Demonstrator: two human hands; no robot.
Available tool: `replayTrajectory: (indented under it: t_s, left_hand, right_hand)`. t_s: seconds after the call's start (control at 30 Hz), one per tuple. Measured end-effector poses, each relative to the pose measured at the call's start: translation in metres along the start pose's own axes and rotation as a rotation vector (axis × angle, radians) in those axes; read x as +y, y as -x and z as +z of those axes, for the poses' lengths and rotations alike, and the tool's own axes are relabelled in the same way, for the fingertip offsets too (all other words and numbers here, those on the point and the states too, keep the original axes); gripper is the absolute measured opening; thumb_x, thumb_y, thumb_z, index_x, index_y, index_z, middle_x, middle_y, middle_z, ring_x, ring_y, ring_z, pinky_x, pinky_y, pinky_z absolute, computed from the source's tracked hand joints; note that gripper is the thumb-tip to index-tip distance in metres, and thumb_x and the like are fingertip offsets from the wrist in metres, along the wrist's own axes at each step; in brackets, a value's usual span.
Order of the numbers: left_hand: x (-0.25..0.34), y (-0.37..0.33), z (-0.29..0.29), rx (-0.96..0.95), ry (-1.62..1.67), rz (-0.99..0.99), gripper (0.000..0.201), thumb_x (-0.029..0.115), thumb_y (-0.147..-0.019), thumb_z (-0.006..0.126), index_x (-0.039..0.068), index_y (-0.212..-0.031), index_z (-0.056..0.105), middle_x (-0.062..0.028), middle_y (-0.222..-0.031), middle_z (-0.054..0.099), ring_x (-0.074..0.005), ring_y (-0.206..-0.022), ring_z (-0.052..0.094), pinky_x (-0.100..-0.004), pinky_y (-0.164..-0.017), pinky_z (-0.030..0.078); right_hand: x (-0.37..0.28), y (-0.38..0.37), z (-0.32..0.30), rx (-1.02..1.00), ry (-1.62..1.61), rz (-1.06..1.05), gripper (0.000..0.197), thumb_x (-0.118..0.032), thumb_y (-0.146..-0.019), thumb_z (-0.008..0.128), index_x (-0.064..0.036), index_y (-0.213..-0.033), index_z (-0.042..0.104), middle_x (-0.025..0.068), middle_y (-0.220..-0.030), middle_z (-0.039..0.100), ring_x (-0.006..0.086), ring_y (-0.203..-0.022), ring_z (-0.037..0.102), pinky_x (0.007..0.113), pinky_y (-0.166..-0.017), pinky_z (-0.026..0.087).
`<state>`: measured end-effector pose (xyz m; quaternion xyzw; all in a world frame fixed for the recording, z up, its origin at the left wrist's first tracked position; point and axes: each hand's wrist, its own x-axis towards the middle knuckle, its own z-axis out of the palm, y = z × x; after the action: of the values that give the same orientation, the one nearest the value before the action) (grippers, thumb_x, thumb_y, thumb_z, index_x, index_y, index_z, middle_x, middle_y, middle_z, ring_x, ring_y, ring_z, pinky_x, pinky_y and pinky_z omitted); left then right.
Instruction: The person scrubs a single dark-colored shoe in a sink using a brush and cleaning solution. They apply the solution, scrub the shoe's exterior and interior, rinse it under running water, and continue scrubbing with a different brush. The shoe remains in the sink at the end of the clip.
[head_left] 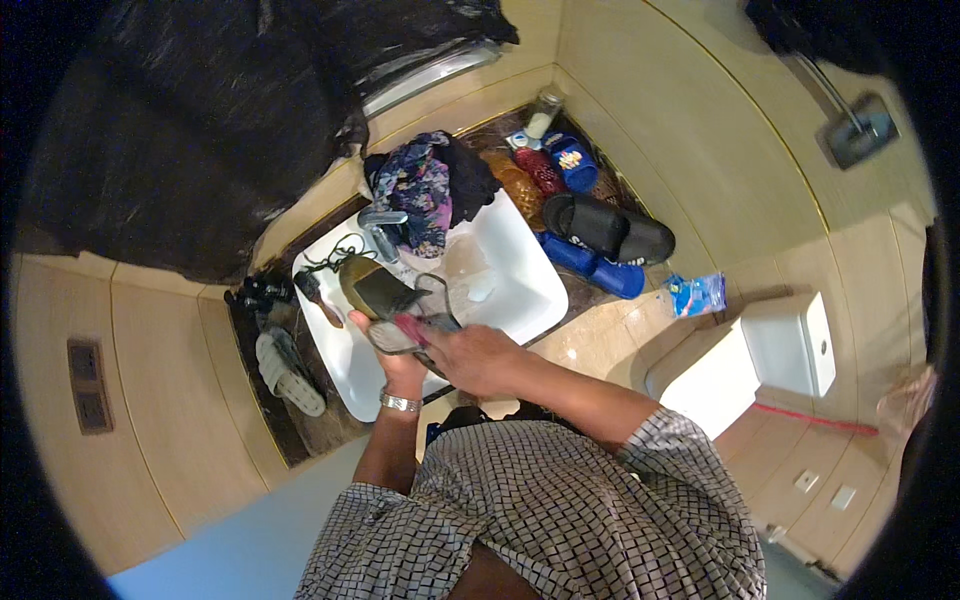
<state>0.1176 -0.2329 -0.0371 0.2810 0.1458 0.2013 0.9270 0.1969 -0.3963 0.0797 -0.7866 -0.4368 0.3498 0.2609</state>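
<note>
Over the white sink (pixel 530 290) I hold a sandal (pixel 368 285) with an olive-brown footbed, a dark patch and greyish straps. My left hand (pixel 402 368) grips it from below near the strap end; a metal-banded watch is on that wrist. My right hand (pixel 478 358) has its fingers closed against the straps, beside a pinkish-red patch. Whether that patch is part of the sandal or something in my fingers, I cannot tell. Just beyond the sandal stands a metal faucet (pixel 380 238). A brown-handled brush (pixel 318 298) rests at the sink's left rim, near thin black cords.
Floral cloth (pixel 412 190) and dark cloth lie over the sink's far edge. Black slides (pixel 608 228), blue slides (pixel 592 266), other slippers and a glass jar (pixel 543 112) crowd the right counter. A white clog (pixel 288 372) sits left; a blue packet (pixel 694 295) lies near the toilet (pixel 785 345).
</note>
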Motion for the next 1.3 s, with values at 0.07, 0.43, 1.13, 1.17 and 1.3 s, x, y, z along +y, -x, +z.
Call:
replayTrajectory:
  t_s: [0.07,0.43,1.13,1.17,1.3]
  left_hand:
    - [-0.020,0.009,0.017,0.083,0.027,-0.122,0.089,0.084,-0.092,0.039,0.017,-0.150,0.050,-0.0020,-0.140,0.061,-0.0239,-0.126,0.057,-0.0426,-0.111,0.044]
    - [0.010,0.023,-0.028,0.142,-0.095,-0.407,0.072,0.070,-0.098,0.051,0.013,-0.141,0.058,-0.0071,-0.136,0.064,-0.0287,-0.118,0.061,-0.0456,-0.105,0.048]
    - [-0.107,0.130,0.031,-0.159,-0.201,-0.847,0.061,0.066,-0.101,0.048,0.011,-0.121,0.063,-0.0078,-0.111,0.068,-0.0262,-0.100,0.066,-0.0426,-0.091,0.057]
    - [-0.116,0.146,0.045,-0.238,-0.163,-0.866,0.061,0.066,-0.102,0.048,0.011,-0.123,0.063,-0.0077,-0.113,0.068,-0.0264,-0.102,0.066,-0.0427,-0.094,0.056]
    - [-0.145,0.161,0.051,-0.144,-0.235,-0.788,0.062,0.065,-0.103,0.045,0.011,-0.127,0.062,-0.0079,-0.120,0.066,-0.0263,-0.112,0.063,-0.0437,-0.101,0.052]
  right_hand:
    - [0.008,-0.027,0.005,0.044,0.049,0.132,0.049,-0.030,-0.105,0.042,-0.0071,-0.148,0.047,0.0281,-0.099,0.071,0.0484,-0.089,0.069,0.057,-0.082,0.054]
    - [-0.007,0.083,0.100,0.317,0.041,0.187,0.048,-0.027,-0.102,0.047,-0.0100,-0.147,0.052,0.0261,-0.093,0.072,0.0433,-0.086,0.071,0.053,-0.076,0.056]
    - [0.036,0.213,0.154,0.480,-0.261,0.464,0.040,-0.027,-0.104,0.043,-0.0105,-0.140,0.053,0.0283,-0.101,0.070,0.0485,-0.094,0.067,0.056,-0.085,0.053]
    - [0.043,0.217,0.151,0.534,-0.268,0.474,0.040,-0.028,-0.105,0.043,-0.0110,-0.140,0.053,0.0281,-0.102,0.070,0.0486,-0.094,0.067,0.056,-0.085,0.053]
    - [0.063,0.243,0.160,0.497,-0.266,0.496,0.040,-0.030,-0.106,0.045,-0.0122,-0.140,0.055,0.0280,-0.108,0.070,0.0490,-0.098,0.067,0.056,-0.087,0.053]
